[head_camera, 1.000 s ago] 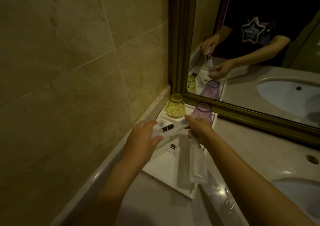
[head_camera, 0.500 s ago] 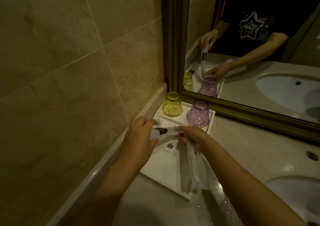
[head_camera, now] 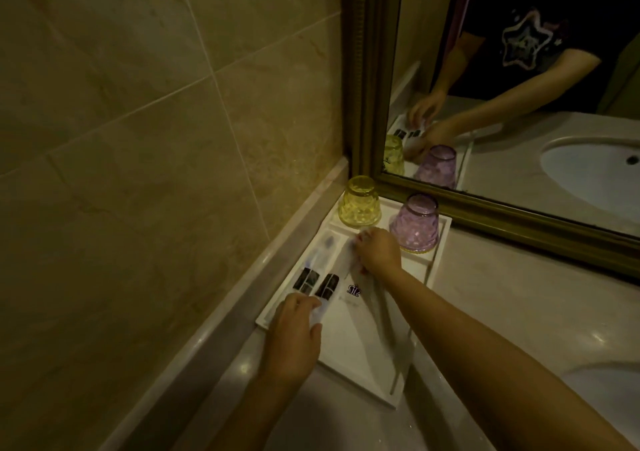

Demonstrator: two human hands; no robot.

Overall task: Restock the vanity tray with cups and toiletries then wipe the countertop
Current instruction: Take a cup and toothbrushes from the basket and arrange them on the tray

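A white vanity tray [head_camera: 349, 343] lies in the counter's corner by the wall. A yellow cup [head_camera: 359, 206] and a purple cup [head_camera: 415, 224] stand upside down at its far end. Two wrapped toothbrush packets with black labels lie side by side in the tray's left slot: the first packet [head_camera: 306, 279] and the second packet [head_camera: 327, 286]. My left hand [head_camera: 294, 336] pinches the second packet's near end. My right hand [head_camera: 379, 251] presses down at its far end, beside the purple cup, and grips a long clear packet [head_camera: 388, 326] that trails back under my forearm.
A tiled wall and a low ledge [head_camera: 221, 315] run along the left. A gold-framed mirror [head_camera: 519, 215] stands behind the tray and reflects a person's arms. A white sink basin [head_camera: 606, 398] is at the right. The wet marble countertop [head_camera: 502, 298] lies between tray and basin.
Both hands have come down from mid-air above the tray. The labelled packet they held now lies in the left slot beside the other one. The clear packet has swung down onto the tray.
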